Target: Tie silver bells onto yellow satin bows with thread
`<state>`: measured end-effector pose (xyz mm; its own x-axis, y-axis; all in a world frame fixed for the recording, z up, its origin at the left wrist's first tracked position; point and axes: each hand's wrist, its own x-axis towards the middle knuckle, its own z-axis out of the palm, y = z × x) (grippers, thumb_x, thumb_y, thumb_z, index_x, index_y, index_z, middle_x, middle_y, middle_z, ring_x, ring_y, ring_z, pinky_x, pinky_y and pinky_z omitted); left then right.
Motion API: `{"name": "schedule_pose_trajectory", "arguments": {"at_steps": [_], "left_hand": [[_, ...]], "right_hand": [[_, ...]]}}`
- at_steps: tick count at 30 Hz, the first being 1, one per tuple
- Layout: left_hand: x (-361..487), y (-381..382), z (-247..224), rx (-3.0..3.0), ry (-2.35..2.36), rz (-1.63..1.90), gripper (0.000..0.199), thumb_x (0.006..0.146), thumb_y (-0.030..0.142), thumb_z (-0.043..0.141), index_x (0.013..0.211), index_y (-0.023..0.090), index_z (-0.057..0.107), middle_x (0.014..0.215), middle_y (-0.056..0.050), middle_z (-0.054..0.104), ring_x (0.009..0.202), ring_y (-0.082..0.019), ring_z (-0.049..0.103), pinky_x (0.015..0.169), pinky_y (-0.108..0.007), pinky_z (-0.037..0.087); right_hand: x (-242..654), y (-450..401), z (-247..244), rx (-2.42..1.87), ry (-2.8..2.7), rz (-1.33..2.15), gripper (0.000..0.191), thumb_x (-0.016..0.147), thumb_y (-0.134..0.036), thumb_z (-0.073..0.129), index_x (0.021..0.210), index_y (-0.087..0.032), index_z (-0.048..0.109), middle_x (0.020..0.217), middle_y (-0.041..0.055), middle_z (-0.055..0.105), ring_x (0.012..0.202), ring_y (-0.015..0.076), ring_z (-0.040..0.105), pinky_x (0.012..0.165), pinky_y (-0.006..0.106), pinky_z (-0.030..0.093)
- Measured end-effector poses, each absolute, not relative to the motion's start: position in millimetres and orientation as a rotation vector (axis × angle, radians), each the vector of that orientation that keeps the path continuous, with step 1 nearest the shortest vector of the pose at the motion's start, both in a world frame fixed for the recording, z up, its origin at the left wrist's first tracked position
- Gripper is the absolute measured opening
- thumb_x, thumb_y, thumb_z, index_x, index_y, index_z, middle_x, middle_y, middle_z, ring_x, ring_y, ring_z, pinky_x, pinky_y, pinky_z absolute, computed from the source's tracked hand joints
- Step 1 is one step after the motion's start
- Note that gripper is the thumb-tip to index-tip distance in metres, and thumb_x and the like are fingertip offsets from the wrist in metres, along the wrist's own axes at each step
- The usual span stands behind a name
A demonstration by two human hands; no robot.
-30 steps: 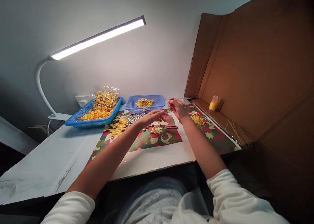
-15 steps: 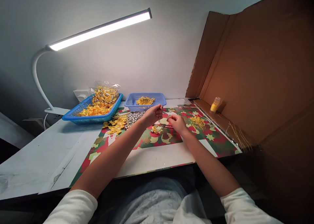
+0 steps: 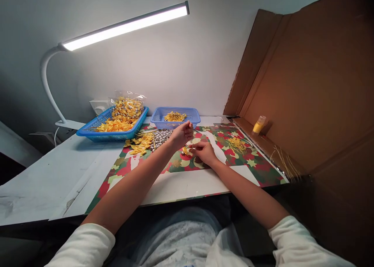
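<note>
My left hand (image 3: 181,135) is raised over the patterned table cover, fingers curled in a pinch; what it grips is too small to make out. Lower and to its right, my right hand (image 3: 203,152) has thumb and fingertips pressed together beside a small yellow bow with a silver bell (image 3: 185,151). A thin cord seems to run up from the bow between the hands, but its ends are hidden. Left of my left hand lie a pile of silver bells (image 3: 160,138) and loose yellow bows (image 3: 140,143).
A blue basket (image 3: 109,136) of yellow bows stands at the left, a smaller blue basket (image 3: 175,124) behind my hands. Yellow cords (image 3: 236,145) lie at the right, near a yellow-filled bottle (image 3: 258,125) by the cardboard (image 3: 306,83). A lamp (image 3: 125,27) hangs above.
My right hand has moved left and slightly down, closer to the bow. The dark-handled tool seen between the hands before is now out of sight. The view has shifted slightly.
</note>
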<state>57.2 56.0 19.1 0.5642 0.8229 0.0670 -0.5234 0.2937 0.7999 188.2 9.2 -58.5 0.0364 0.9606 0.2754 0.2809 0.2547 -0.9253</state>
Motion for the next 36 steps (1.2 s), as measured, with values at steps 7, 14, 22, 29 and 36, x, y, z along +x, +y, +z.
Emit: {"name": "schedule_pose_trajectory", "arguments": {"at_steps": [7, 14, 22, 29, 36], "left_hand": [[56, 51, 19, 0.833, 0.419, 0.968, 0.039, 0.096, 0.022, 0.036, 0.059, 0.015, 0.046, 0.045, 0.008, 0.025, 0.036, -0.006, 0.024, 0.039, -0.016, 0.024], [59, 48, 16, 0.761, 0.393, 0.956, 0.039, 0.096, 0.019, 0.034, 0.059, 0.015, 0.045, 0.045, 0.007, 0.025, 0.035, -0.006, 0.024, 0.037, -0.017, 0.023], [55, 50, 13, 0.675, 0.361, 0.997, 0.04, 0.097, 0.021, 0.031, 0.06, 0.015, 0.046, 0.043, 0.007, 0.027, 0.035, -0.006, 0.025, 0.037, -0.017, 0.022], [49, 55, 15, 0.731, 0.433, 1.123, 0.041, 0.097, 0.019, 0.03, 0.06, 0.016, 0.046, 0.045, 0.006, 0.032, 0.038, -0.007, 0.03, 0.041, -0.017, 0.026], [48, 56, 16, 0.777, 0.444, 1.182, 0.039, 0.096, 0.021, 0.035, 0.059, 0.016, 0.045, 0.046, 0.006, 0.032, 0.037, -0.006, 0.029, 0.039, -0.016, 0.025]], "right_hand": [[188, 9, -59, -1.222, -1.404, 0.814, 0.034, 0.06, -0.043, 0.075, 0.08, -0.016, 0.077, 0.05, -0.0041, 0.047, 0.047, 0.0098, 0.041, 0.047, 0.026, 0.036], [183, 13, -56, -1.239, -1.368, 0.826, 0.029, 0.059, -0.041, 0.076, 0.074, -0.017, 0.077, 0.049, -0.0045, 0.047, 0.049, 0.0089, 0.038, 0.049, 0.025, 0.033], [178, 24, -59, -1.172, -1.402, 0.834, 0.027, 0.056, -0.041, 0.075, 0.065, -0.017, 0.069, 0.049, -0.0067, 0.04, 0.049, 0.0083, 0.033, 0.049, 0.025, 0.028], [187, 18, -48, -1.218, -1.412, 0.621, 0.01, 0.063, -0.025, 0.058, 0.062, -0.021, 0.049, 0.055, -0.0063, 0.041, 0.053, 0.01, 0.037, 0.051, 0.024, 0.032], [173, -6, -39, -1.2, -1.717, 0.237, 0.009, 0.073, -0.025, 0.059, 0.066, -0.02, 0.056, 0.064, -0.0014, 0.052, 0.067, 0.0152, 0.048, 0.071, 0.03, 0.039]]}}
